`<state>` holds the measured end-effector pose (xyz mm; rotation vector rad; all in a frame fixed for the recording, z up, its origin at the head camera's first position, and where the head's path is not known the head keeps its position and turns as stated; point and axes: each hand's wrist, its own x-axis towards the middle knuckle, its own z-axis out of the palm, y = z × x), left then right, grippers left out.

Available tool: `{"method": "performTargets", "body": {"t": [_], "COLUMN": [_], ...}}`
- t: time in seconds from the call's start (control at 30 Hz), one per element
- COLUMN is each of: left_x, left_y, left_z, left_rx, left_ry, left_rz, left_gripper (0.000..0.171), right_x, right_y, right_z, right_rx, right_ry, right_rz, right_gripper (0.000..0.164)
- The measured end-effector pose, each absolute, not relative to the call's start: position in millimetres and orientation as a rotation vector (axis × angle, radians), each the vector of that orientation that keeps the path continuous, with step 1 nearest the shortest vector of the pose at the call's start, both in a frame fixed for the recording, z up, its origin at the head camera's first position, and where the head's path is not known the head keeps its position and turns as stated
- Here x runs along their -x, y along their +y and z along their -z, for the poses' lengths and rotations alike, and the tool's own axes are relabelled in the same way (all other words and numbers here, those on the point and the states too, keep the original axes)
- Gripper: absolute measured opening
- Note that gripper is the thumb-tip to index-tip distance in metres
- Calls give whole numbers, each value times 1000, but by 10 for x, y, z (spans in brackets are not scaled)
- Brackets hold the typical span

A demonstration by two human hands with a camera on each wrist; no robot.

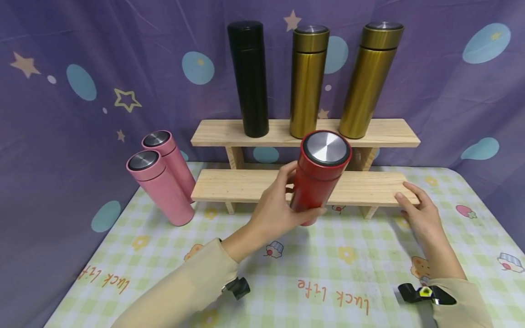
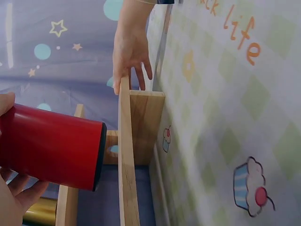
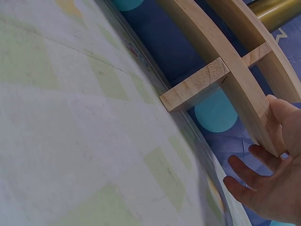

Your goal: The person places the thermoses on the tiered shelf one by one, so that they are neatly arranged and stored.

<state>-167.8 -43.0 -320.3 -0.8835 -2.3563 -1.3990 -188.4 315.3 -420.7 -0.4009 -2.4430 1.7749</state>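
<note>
My left hand (image 1: 275,200) grips a red thermos bottle (image 1: 313,187) with a silver lid top, fingers and thumb round its body. The bottle is held up in front of the lower board of a two-tier wooden shelf (image 1: 234,184). In the left wrist view the red bottle (image 2: 51,146) lies across the picture, its dark base facing the shelf side. At the right end of the lower board, my right hand (image 1: 424,218) holds the board's end between thumb and fingers. The right wrist view has that hand (image 3: 273,179) at the board end (image 3: 263,127), its other fingers spread below.
On the upper board (image 1: 213,132) stand a black bottle (image 1: 251,82) and two gold bottles (image 1: 307,91). Left of the shelf, two pink bottles (image 1: 168,196) stand on the checked tablecloth (image 1: 320,264). A purple patterned curtain (image 1: 143,41) hangs behind.
</note>
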Motion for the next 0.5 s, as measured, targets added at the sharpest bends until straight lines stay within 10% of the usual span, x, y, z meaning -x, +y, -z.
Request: {"method": "performTargets", "body": {"t": [0.5], "left_x": [1822], "left_y": [-139], "left_z": [3184], "left_rx": [917], "left_ry": [-2237], "left_rz": [1575], "left_gripper": [88], "right_x": [1883], "right_y": [3156], "right_z": [4196], "right_rx": [395], "right_ry": [-2451], "right_rz": [-1789], "right_gripper": [69]}}
